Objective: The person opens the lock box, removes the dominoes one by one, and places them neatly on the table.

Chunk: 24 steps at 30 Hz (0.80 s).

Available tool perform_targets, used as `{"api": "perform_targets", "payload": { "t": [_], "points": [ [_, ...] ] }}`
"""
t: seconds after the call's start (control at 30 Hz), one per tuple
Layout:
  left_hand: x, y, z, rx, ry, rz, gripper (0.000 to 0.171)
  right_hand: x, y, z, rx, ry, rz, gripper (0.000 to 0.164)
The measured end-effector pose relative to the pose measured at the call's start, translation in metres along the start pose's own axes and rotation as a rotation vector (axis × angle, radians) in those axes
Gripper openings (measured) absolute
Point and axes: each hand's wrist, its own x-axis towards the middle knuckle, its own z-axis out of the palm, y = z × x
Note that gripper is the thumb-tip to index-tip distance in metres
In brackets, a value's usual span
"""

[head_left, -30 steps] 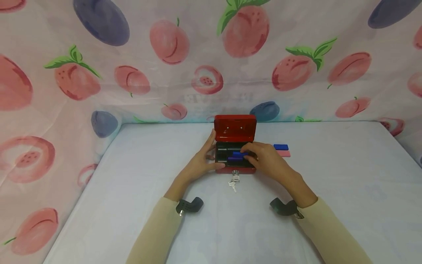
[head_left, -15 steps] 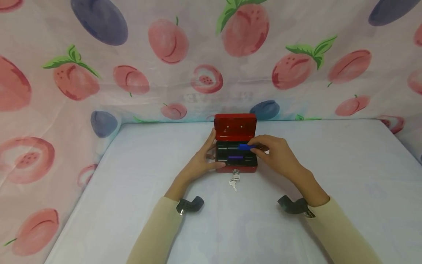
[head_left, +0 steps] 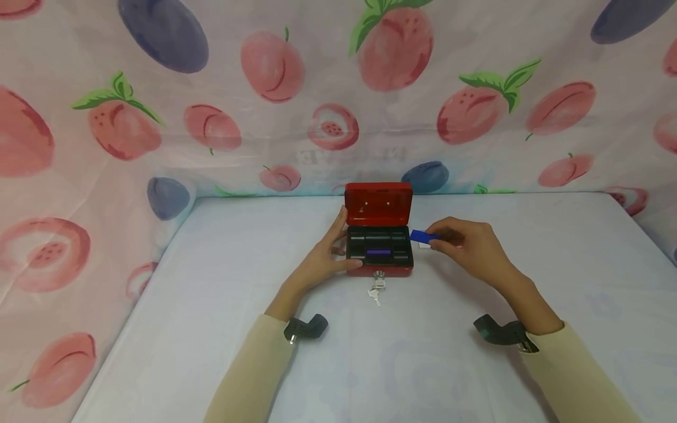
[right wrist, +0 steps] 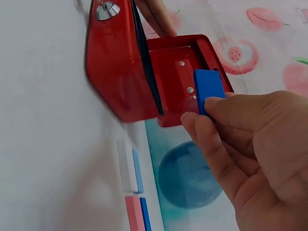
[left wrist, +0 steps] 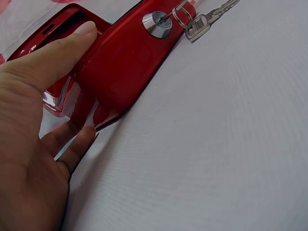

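A red cash box [head_left: 379, 271] with a black inner tray [head_left: 357, 241] stands with its lid [head_left: 378, 204] raised. My left hand [head_left: 319, 262] holds its left side; the thumb lies over the front left rim and the other fingers are at the side and beside the lid. A purple block [head_left: 378, 252] lies in the tray. Just right of the box, my right hand [head_left: 471, 244] pinches a small flat blue block [right wrist: 210, 85] between thumb and fingers, above the table. Below it, on the table, lies a white block [right wrist: 127, 166].
Keys [head_left: 375, 290] hang from the lock [left wrist: 158, 24] at the box's front. Beside the white block are a light blue block [right wrist: 137, 171], a pink block [right wrist: 135, 213] and another blue block [right wrist: 146, 215]. A fruit-patterned cloth [head_left: 333, 76] rises behind the white table [head_left: 349, 352].
My right hand has lifted the blue block from the tray and carried it rightward past the box's right edge. The purple block stayed in the tray. My left hand has kept its hold.
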Motion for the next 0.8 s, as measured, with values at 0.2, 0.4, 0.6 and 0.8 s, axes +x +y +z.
{"api": "perform_targets", "payload": {
  "t": [0.2,0.4,0.6,0.8],
  "points": [
    [0.003,-0.012,0.001,0.017,0.009,-0.015,0.104,-0.008,0.011,-0.005,0.006,-0.019,0.012,0.023],
    [-0.001,0.001,0.000,0.008,0.001,-0.004,0.102,-0.015,0.022,-0.004,0.003,-0.052,0.049,0.023],
    [-0.001,0.001,0.000,0.008,0.000,0.001,0.102,-0.020,0.030,-0.001,0.019,-0.091,0.095,0.022],
    [-0.001,0.001,0.000,0.011,0.002,0.005,0.102,-0.023,0.039,0.004,0.030,-0.127,0.130,0.020]
  ]
}}
